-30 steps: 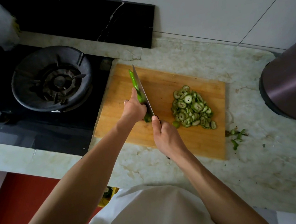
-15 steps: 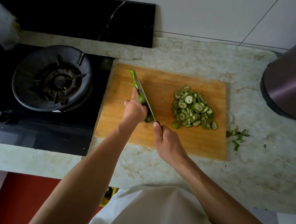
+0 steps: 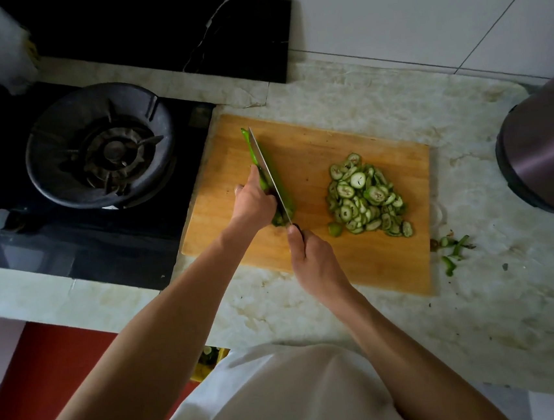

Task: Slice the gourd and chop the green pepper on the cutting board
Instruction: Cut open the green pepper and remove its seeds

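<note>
On the wooden cutting board (image 3: 368,262) the long green pepper (image 3: 277,179) lies lengthwise, the knife (image 3: 270,176) blade running along it. The left hand (image 3: 255,205) presses the pepper down, one finger stretched along it, while the right hand (image 3: 314,260) grips the knife handle. The gourd slices (image 3: 364,198) sit heaped to the right on the board — well apart from the blade.

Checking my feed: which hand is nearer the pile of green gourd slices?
Right hand, gripping the knife below-left of the pile of green gourd slices. Left hand is farther left, beyond the blade.
</note>
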